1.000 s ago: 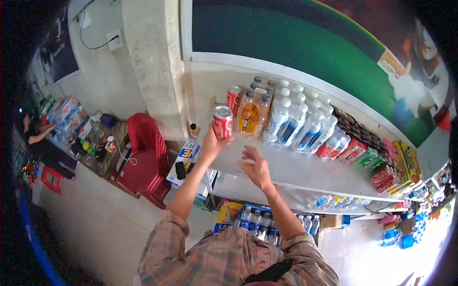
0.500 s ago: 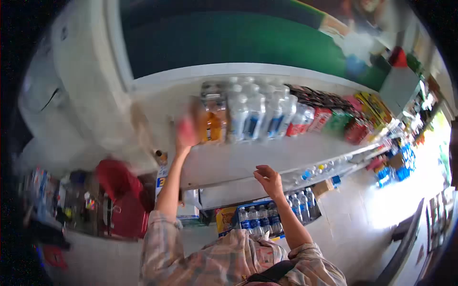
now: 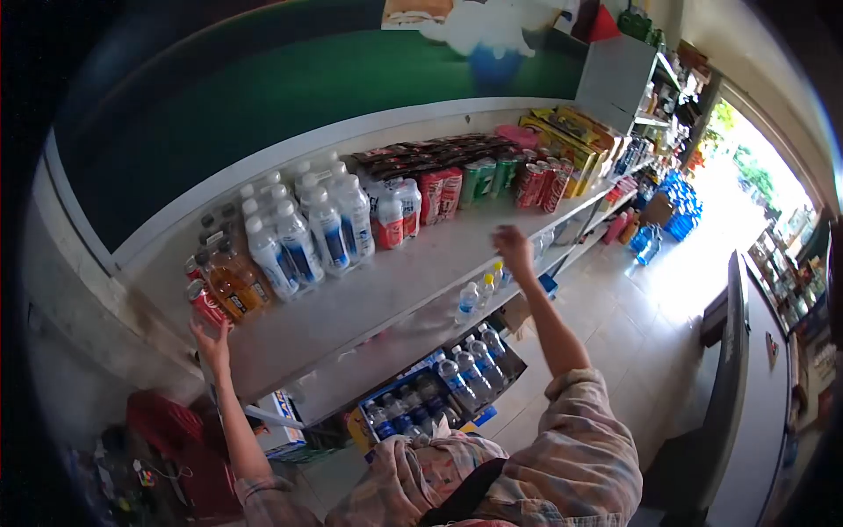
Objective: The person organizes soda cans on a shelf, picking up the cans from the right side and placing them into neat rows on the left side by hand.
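My left hand (image 3: 211, 346) is at the left end of the grey shelf (image 3: 329, 327), fingers spread around the near end of a red drink can (image 3: 209, 304). The can leans beside several amber-coloured bottles (image 3: 235, 285); whether my fingertips touch it I cannot tell. My right hand (image 3: 514, 249) hangs over the shelf's front edge, slightly blurred, with loosely bent fingers and nothing visible in it. Shrink-wrapped clear bottles with blue labels (image 3: 303, 241) stand right of the amber ones.
Further along the shelf are red-and-white bottles (image 3: 397, 215), green cans (image 3: 479, 180), red cans (image 3: 543, 184) and yellow boxes (image 3: 580, 145). Below, water bottles (image 3: 465, 373) fill open cartons. A red chair (image 3: 180, 457) stands at lower left. A dark-edged counter (image 3: 746, 378) runs along the right.
The view has swung right. My left hand, earlier raised with a blurred red thing beside the amber bottles, is now lower with its fingers spread by the red can. My right hand has moved rightward along the shelf.
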`<state>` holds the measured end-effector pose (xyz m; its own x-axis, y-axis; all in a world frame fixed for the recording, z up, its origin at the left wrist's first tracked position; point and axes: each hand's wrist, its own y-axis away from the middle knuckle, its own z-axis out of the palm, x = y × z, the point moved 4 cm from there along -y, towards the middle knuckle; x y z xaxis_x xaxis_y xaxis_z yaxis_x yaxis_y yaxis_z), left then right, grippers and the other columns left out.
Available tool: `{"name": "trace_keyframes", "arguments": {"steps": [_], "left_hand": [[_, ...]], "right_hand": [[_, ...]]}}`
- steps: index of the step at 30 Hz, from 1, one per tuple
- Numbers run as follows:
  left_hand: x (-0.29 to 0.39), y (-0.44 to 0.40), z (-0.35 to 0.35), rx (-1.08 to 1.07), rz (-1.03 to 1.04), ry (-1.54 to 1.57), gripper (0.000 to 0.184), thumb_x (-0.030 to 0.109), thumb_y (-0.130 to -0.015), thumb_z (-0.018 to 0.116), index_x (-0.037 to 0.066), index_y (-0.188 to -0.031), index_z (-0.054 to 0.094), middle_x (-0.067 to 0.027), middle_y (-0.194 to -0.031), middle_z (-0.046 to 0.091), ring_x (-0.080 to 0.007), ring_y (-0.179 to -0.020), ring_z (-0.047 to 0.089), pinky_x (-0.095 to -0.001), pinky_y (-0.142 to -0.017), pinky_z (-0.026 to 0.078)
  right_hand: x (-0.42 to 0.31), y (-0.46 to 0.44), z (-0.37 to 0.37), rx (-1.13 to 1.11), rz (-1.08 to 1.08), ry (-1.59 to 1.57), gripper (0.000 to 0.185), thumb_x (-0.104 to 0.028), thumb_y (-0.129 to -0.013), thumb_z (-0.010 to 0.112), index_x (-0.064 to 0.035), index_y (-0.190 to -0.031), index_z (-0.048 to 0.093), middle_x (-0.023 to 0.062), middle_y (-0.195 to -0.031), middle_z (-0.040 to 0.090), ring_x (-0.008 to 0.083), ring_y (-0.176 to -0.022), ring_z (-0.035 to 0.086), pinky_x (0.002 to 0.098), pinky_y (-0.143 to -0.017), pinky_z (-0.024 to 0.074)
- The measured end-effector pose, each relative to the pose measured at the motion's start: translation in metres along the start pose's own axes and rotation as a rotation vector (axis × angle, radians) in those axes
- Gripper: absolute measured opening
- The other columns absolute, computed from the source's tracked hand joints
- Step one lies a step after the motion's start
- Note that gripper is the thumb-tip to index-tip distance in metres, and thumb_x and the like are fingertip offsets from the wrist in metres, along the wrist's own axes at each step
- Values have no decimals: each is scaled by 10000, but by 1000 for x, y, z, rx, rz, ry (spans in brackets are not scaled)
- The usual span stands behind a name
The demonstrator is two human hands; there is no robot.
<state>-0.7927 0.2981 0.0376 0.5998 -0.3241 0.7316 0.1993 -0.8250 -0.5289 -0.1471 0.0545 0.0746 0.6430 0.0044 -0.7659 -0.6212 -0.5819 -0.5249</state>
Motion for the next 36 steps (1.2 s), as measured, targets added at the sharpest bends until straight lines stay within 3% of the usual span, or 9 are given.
{"name": "trace_keyframes", "arguments": {"steps": [2,7,9,11,14,16,24,30,36], "left_hand": [[29,23,-11,58,-9,77,711,196,-759,691,10,-1311,284,-211,-1218,442,-278,-1113,467,-353,-893,411],[108,97,3,-22,-70,306,406,120,-810,631,35,-1175,475,-97,-1168,510,-200,-1086,493,-328,-858,452],[137,126,19,-123,-80,293,381,110,-809,630,53,-1160,494,-90,-1135,533,-188,-1064,509,-313,-853,452],[174,154,32,-198,-28,399,368,132,-794,646,44,-1126,512,-86,-1078,565,-181,-1025,537,-300,-844,454],[213,183,37,-310,-5,255,384,172,-781,663,44,-1113,518,-88,-1045,594,-185,-981,569,-310,-817,461],[227,198,31,-304,-23,181,390,186,-776,669,47,-1109,520,-89,-1034,603,-189,-968,579,-315,-806,465],[228,218,18,-373,-107,102,388,219,-793,656,47,-1113,523,-94,-1068,590,-206,-992,570,-338,-840,463],[219,214,30,-379,-92,251,388,206,-787,655,39,-1110,522,-101,-1063,588,-213,-989,570,-328,-839,464],[174,180,12,-339,-27,180,392,188,-779,660,29,-1107,516,-109,-1066,583,-206,-1015,556,-331,-846,463]], "right_hand": [[51,-57,-31,141,28,62,352,-205,-768,664,-35,-1041,523,61,-787,614,136,-661,592,265,-564,496],[99,-160,-75,174,-297,237,338,-166,-781,607,-30,-1068,491,92,-843,614,237,-754,594,389,-854,419],[118,-190,-75,150,-362,677,455,-243,-802,537,16,-1166,454,180,-910,593,339,-865,566,404,-881,387],[120,-219,-65,-222,-163,921,391,-335,-823,510,-64,-1103,527,144,-1086,545,248,-1032,498,393,-827,415],[121,-232,-63,-213,-61,1028,673,-415,-771,569,-114,-1321,323,138,-1309,397,384,-1204,327,510,-904,348],[148,-245,-50,-75,-256,1025,725,-460,-741,587,-171,-1342,304,131,-1274,430,379,-1223,293,542,-969,262],[89,-233,-57,-201,-25,1032,764,-435,-627,716,-128,-1251,400,137,-1250,429,333,-1203,316,542,-927,298],[123,-230,-51,-100,-437,825,894,-254,-523,785,-20,-1244,310,216,-1150,486,369,-1186,342,598,-950,232],[46,-175,-41,-169,-432,694,630,-178,-587,703,-23,-1127,417,209,-884,572,438,-802,538,457,-683,451]]}}
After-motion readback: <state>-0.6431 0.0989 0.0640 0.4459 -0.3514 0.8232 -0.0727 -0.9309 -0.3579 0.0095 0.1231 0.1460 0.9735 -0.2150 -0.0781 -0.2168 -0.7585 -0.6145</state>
